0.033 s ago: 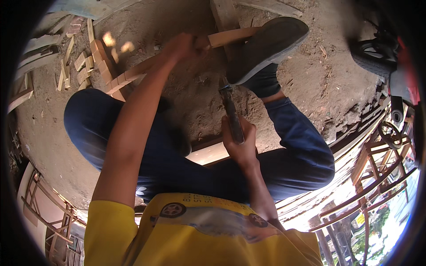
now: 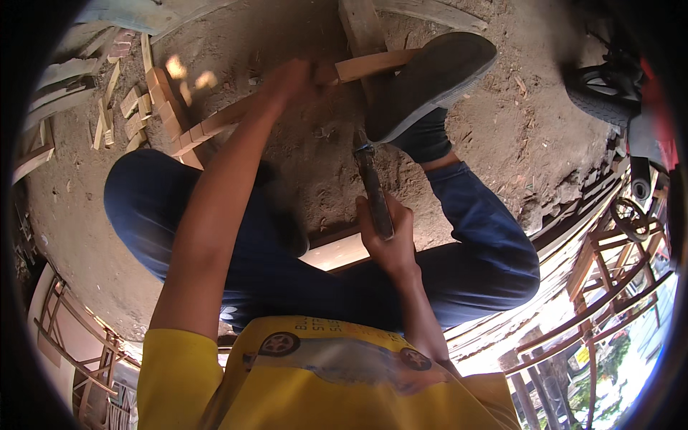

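Between tool (image 2: 372, 186) and wooden strip (image 2: 376, 66), apparent gap

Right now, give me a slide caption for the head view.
Left hand on a long wooden strip, right hand gripping a dark tool, a dark shoe at the strip's end.

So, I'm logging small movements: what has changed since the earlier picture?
Only a little: the right hand and the dark tool it grips have shifted slightly toward the body. The right shoe and the wooden strip moved slightly the same way. Nothing was visibly taken up or let go. The left hand, blurred, remains at the strip; the small wood blocks stayed put.
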{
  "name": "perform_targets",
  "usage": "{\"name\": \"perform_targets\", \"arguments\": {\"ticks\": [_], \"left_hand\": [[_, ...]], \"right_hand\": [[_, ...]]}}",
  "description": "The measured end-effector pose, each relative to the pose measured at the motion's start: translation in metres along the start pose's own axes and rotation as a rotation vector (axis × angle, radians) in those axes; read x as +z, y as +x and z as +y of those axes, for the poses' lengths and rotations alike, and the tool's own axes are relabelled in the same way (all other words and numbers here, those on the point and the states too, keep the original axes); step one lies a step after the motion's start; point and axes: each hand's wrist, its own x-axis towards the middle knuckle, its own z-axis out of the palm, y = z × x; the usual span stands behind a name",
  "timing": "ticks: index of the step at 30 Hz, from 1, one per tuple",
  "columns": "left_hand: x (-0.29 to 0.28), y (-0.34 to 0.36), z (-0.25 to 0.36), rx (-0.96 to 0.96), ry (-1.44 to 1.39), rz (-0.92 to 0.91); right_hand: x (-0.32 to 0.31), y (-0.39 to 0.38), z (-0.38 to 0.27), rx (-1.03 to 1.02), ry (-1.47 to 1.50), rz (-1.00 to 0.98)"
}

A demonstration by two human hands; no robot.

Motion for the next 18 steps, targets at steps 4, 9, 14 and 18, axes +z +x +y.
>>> {"name": "perform_targets", "arguments": {"ticks": [4, 9, 14, 18], "left_hand": [[-0.030, -0.005, 0.020, -0.076, 0.051, -0.062], [-0.023, -0.006, 0.022, -0.113, -0.019, -0.061], [-0.017, -0.003, 0.010, -0.088, 0.023, -0.094], [-0.015, -0.004, 0.016, -0.065, 0.024, -0.058]], "right_hand": [[-0.034, -0.048, -0.004, 0.132, -0.025, -0.009], [-0.027, -0.021, -0.004, 0.070, -0.020, 0.004], [-0.028, -0.035, -0.017, 0.171, 0.011, 0.001], [-0.047, -0.071, -0.013, 0.125, -0.104, -0.026]]}}
